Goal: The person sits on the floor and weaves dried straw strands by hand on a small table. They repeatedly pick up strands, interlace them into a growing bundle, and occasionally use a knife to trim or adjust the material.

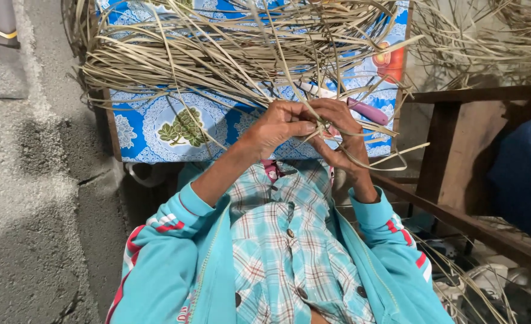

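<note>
Head view: both hands meet just above the person's chest, in front of a low table. The left hand is curled closed, thumb and fingers pinching thin dry strips where they cross at the middle. The right hand faces it, touching it at the fingertips, its fingers bent and closed around the same strips — a few of them loop out below the wrist and trail off to the right. A pink handle, probably of a knife, sticks out past the right hand's knuckles toward the right; whether that hand grips it or it lies on the table behind I cannot tell.

The strips run up from the hands into a big loose heap that covers most of the table top. Under the heap lies a blue cloth with white lace-like patterns and a green leaf print, hanging over the table's near edge.

The person wears a teal jacket with red and white stripes at the cuffs, open over a plaid shirt. At left is rough grey floor — at right, a dark wooden frame with more strips piled behind it.
</note>
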